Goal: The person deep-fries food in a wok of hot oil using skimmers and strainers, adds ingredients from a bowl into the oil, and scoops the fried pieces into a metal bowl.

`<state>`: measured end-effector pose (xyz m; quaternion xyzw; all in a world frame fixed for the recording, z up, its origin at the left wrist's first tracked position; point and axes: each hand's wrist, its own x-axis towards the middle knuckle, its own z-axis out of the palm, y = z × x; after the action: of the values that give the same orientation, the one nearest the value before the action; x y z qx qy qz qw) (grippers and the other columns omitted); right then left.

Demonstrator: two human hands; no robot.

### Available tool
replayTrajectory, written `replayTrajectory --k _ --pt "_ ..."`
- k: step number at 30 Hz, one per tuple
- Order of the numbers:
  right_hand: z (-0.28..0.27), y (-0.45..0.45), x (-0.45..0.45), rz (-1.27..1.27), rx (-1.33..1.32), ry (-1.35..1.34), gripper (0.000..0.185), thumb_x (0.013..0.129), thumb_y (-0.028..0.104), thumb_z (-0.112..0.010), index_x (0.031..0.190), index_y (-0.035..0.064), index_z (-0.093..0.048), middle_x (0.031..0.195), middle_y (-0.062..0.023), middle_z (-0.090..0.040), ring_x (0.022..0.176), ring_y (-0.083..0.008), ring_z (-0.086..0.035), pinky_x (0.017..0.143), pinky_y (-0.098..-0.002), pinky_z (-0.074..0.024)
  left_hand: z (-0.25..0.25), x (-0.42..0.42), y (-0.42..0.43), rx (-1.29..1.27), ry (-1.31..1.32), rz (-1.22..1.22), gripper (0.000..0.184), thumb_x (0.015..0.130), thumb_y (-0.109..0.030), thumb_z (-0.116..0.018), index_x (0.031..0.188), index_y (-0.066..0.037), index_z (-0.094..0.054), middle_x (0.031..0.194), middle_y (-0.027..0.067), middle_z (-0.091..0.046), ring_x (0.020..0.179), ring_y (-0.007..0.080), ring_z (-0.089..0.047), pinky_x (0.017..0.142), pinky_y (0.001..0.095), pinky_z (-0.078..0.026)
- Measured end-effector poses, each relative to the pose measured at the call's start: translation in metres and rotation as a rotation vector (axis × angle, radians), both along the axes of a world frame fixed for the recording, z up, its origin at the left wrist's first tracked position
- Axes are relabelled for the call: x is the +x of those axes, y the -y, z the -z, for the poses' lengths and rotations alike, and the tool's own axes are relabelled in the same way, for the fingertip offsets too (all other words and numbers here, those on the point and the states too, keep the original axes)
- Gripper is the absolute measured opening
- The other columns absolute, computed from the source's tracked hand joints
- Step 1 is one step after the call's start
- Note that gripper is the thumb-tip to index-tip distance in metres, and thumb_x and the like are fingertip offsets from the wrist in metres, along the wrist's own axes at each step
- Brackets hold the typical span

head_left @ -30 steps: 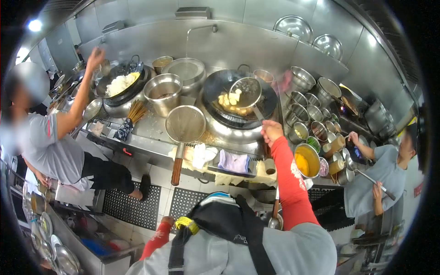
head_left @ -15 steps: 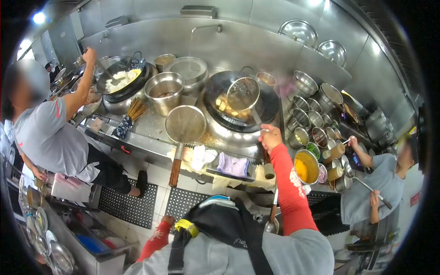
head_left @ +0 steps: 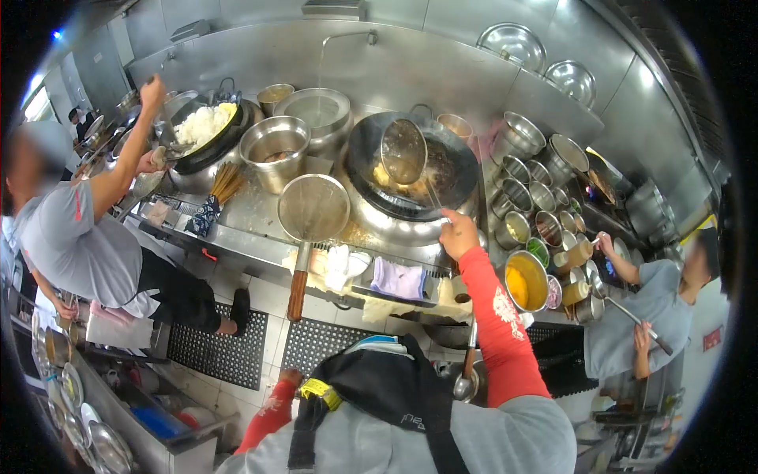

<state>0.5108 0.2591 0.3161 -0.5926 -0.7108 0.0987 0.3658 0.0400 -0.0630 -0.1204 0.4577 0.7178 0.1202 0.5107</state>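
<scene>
My right hand (head_left: 459, 235), at the end of a red sleeve, is closed around the handle of a round metal strainer (head_left: 403, 152). The strainer's bowl is tilted over the black wok (head_left: 454, 174), partly covering yellowish food pieces (head_left: 384, 174) and dark liquid. My left hand (head_left: 291, 378) hangs low beside my waist above the floor mat; its fingers are mostly hidden. A second strainer (head_left: 313, 207) with a wooden handle rests on the stove edge, left of the wok. A ladle (head_left: 467, 383) lies low beside my right arm.
On the left, a person (head_left: 87, 245) works at another wok (head_left: 207, 142) holding white food. Another person (head_left: 643, 308) stands right with a ladle. Steel pots (head_left: 274, 154), a yellow-filled pot (head_left: 527, 282), seasoning containers (head_left: 545, 197) and a purple cloth (head_left: 397, 280) line the stove.
The strainer has tilted more upright and shifted slightly left over the wok, my right hand moving slightly left with it. The person at left has brought a second hand to the wok.
</scene>
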Motion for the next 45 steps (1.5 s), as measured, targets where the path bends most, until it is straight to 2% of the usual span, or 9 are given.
replayTrajectory --k 11,14,16,20,27,32,37,42,45 --pt "-0.029 0.022 -0.012 -0.021 -0.056 0.082 0.034 0.08 0.008 -0.05 0.111 -0.0027 -0.057 0.062 -0.0139 -0.061 0.056 -0.0193 -0.061 0.058 -0.0314 -0.0479 -0.027 -0.013 -0.034 -0.184 -0.415 0.605 0.027 0.082 -0.028 -0.052 0.087 -0.006 -0.067 0.088 0.0137 -0.067 0.079 0.0255 -0.066 0.072 0.0375 -0.052" --pt "-0.025 0.018 -0.008 -0.009 -0.273 -0.251 0.036 0.081 0.007 -0.051 0.115 -0.0036 -0.055 0.063 -0.0101 -0.06 0.05 -0.0144 -0.056 0.047 -0.0278 -0.0426 -0.045 -0.009 -0.048 -0.052 -0.628 1.107 0.027 0.082 -0.028 -0.052 0.096 -0.011 -0.068 0.104 0.012 -0.064 0.101 0.0261 -0.06 0.084 0.0398 -0.048" --pt "-0.047 0.029 -0.024 0.115 -0.492 -0.597 0.037 0.081 0.005 -0.051 0.117 -0.0029 -0.052 0.059 -0.0055 -0.055 0.039 -0.0093 -0.043 0.035 -0.0246 -0.0312 -0.042 -0.006 -0.053 -0.02 -0.581 1.006 0.026 0.081 -0.024 -0.048 0.085 -0.01 -0.07 0.099 0.0123 -0.065 0.097 0.027 -0.061 0.082 0.041 -0.049" --pt "-0.047 0.04 -0.017 0.16 -0.516 -0.589 0.037 0.081 0.007 -0.051 0.118 0.0 -0.053 0.065 -0.006 -0.058 0.049 -0.0122 -0.052 0.043 -0.0258 -0.041 -0.036 0.008 -0.06 -0.045 -0.577 1.097 0.022 0.078 -0.019 -0.051 0.085 -0.008 -0.069 0.097 0.0163 -0.064 0.091 0.0303 -0.063 0.076 0.0413 -0.051" --pt "-0.059 0.022 0.048 0.263 -0.04 0.049 0.026 0.073 0.004 -0.056 0.097 -0.0049 -0.06 0.078 -0.0151 -0.064 0.064 -0.0247 -0.063 0.056 -0.0339 -0.0487 -0.032 0.01 -0.058 0.054 -0.557 0.937 0.029 0.081 -0.024 -0.048 0.092 -0.006 -0.068 0.102 0.0181 -0.062 0.097 0.0317 -0.06 0.082 0.0431 -0.049" --pt "0.014 -0.07 0.114 0.217 -0.265 0.331 0.018 0.069 0.004 -0.059 0.086 0.0004 -0.063 0.069 -0.0161 -0.063 0.064 -0.0231 -0.064 0.057 -0.0368 -0.0489 -0.04 -0.004 -0.042 -0.043 -0.448 0.719 0.031 0.081 -0.026 -0.047 0.095 -0.006 -0.067 0.109 0.0171 -0.06 0.103 0.0315 -0.057 0.089 0.0414 -0.045" --pt "0.014 -0.073 0.043 0.201 -0.672 -0.595 0.013 0.081 0.002 -0.047 0.075 0.006 -0.058 0.057 -0.0071 -0.054 0.039 -0.0109 -0.041 0.03 -0.0256 -0.0253 -0.026 -0.012 -0.041 -0.211 -0.329 0.429 0.034 0.078 -0.034 -0.052 0.089 -0.006 -0.068 0.101 0.0149 -0.063 0.097 0.0299 -0.06 0.083 0.0377 -0.048" --pt "0.001 -0.044 0.001 0.097 -0.589 -1.101 0.008 0.082 0.005 -0.053 0.086 0.0078 -0.059 0.063 -0.0032 -0.057 0.046 -0.0093 -0.05 0.036 -0.0219 -0.0366 -0.045 -0.015 -0.041 -0.204 -0.156 0.099 0.035 0.077 -0.037 -0.056 0.085 -0.005 -0.069 0.087 0.0144 -0.067 0.085 0.0272 -0.064 0.075 0.0366 -0.05" --pt "-0.027 -0.015 -0.005 0.094 -0.559 -0.939 0.007 0.082 0.005 -0.053 0.084 0.006 -0.059 0.063 -0.0045 -0.057 0.046 -0.0097 -0.05 0.037 -0.0227 -0.0374 -0.038 -0.012 -0.048 -0.109 -0.243 0.136 0.032 0.076 -0.033 -0.059 0.084 -0.004 -0.068 0.085 0.0149 -0.067 0.082 0.0263 -0.064 0.073 0.0362 -0.05"
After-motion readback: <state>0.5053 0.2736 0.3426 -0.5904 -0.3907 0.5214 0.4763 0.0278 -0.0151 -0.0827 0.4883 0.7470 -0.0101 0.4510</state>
